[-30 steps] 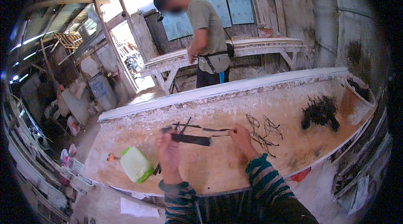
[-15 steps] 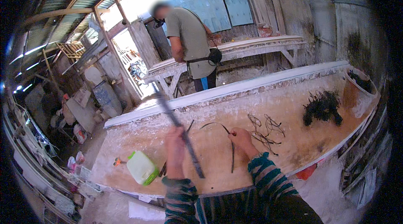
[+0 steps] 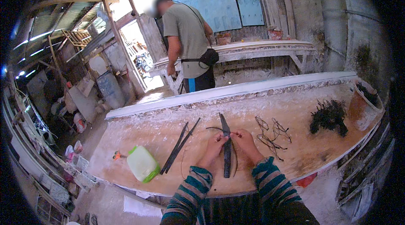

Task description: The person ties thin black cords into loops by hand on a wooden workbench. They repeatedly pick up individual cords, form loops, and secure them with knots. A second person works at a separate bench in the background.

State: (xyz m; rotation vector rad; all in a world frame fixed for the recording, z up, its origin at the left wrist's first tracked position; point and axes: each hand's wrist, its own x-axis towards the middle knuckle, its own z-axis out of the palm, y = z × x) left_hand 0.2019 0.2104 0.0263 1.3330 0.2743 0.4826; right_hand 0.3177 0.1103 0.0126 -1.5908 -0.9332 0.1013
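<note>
Above the wooden tabletop, my left hand (image 3: 214, 148) is closed, pinching a flat black strip (image 3: 227, 159) near its middle. The strip points away from me and narrows toward its far end. My right hand (image 3: 245, 144) is closed too, its fingertips against the other side of the strip. It grips a thin black cord (image 3: 236, 155), which crosses the strip and bends out on both sides. Where they cross, my fingertips partly hide them. Two more black strips (image 3: 179, 149) lie left of my left hand.
On the table (image 3: 278, 170) are a white-green container (image 3: 142, 164), orange-handled scissors (image 3: 117, 155), loose thin black loops (image 3: 270, 138) and a tangled black bundle (image 3: 329, 118). A bucket (image 3: 361, 109) stands at the far right. Beyond, a person (image 3: 188, 41) stands by a white-stained bench (image 3: 257, 50).
My left hand has brought the black strip right, to my right hand, where it now crosses the cord. The person behind has lowered an arm and shifted stance. My view has tilted slightly.
</note>
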